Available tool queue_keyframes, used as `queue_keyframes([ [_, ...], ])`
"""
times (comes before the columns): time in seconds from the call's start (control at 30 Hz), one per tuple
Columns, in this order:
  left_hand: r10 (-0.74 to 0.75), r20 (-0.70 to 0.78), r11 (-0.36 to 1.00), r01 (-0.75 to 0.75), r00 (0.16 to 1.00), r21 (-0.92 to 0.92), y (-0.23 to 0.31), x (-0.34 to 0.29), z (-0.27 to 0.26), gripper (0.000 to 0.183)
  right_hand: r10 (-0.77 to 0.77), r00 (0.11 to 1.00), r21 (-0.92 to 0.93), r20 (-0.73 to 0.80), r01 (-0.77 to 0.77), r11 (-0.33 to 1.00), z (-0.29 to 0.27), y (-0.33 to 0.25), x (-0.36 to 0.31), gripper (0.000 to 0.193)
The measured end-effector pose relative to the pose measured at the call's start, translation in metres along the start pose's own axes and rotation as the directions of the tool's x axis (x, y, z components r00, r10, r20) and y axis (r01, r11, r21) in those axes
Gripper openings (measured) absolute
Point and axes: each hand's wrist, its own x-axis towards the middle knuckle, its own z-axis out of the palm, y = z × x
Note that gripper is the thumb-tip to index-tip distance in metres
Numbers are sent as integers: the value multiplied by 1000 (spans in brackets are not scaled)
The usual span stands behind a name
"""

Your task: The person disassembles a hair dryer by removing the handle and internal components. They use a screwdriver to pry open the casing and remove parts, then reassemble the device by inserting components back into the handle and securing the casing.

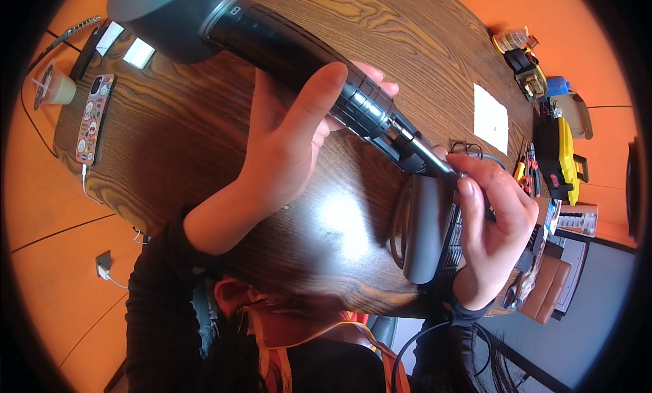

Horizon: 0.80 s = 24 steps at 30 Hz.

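Note:
A hair dryer [285, 50] with a grey head and a dark handle slants across the upper middle. My left hand [288, 132] is closed around the handle, thumb on top. The handle's lower end lies bare, showing a ribbed inner part and a slim metal rod. My right hand [496, 199] pinches a thin metal piece at that bare end, between thumb and forefinger; its exact kind is too small to tell. Below the right fingers a smooth grey curved shell [426, 230], which looks like a handle cover, stands against the table's near side, with a cord loop beside it.
On the wooden table [380, 20] a white paper sheet [490, 118] lies to the right. Hand tools [526, 169] and a black-and-yellow case [562, 159] line the right edge. A phone [95, 119] on a charging cable and a drink cup [54, 87] are at left.

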Motion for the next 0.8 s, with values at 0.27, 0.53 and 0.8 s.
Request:
queue_keyframes([
  [0.27,-14,-14,998,13,1000,-58,-1,2,-2,32,-15,1000,5,-24,16,1000,1,-2,0,22],
  [0.53,-46,-48,995,41,998,-93,-3,0,-1,39,-158,987,-194,13,157,968,0,7,5,26],
  [0.8,-3,-8,1000,3,1000,-18,-4,1,-4,35,-91,996,-52,-22,89,995,3,7,5,24],
])
